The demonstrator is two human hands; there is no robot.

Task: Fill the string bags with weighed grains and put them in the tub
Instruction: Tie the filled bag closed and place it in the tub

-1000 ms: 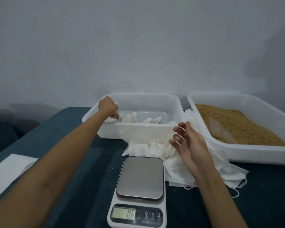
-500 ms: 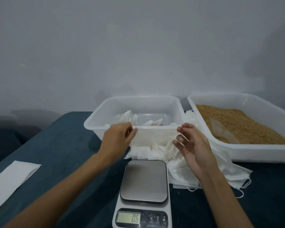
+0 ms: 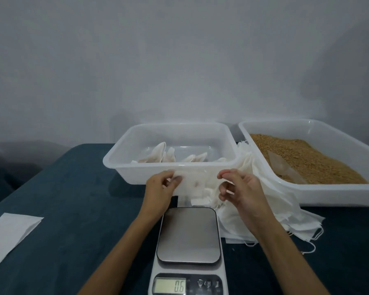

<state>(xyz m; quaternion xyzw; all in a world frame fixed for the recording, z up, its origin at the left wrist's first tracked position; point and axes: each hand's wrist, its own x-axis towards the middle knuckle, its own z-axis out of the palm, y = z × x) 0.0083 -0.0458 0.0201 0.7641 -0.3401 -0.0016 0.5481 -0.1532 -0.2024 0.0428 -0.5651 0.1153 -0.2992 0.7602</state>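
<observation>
Two hands now meet in front of the tub, vs 1 s ago when the left hand was reaching over the tub's left rim w/ a filled bag and the right hand hovered alone by the pile. Half a sec ago the left was already pulled back, empty, fingers loose. Now both pinch one empty string bag betw thumb and fingertips, left on its left edge, right on its right edge, so the bag hangs spread betw them, just above the far edge of the scale and in front of the tub's near wall. Scale display reads 0.6, same as before; platform bare.

Filled bags lie inside the tub, along its near-left side. Pile of empty bags sits on the dark table, right of the scale, under the right wrist, touching both the tub and the grain tray. Grain fills the tray at far right, w/ a clear scoop lying in it. White sheet at the table's left edge, well apart.
</observation>
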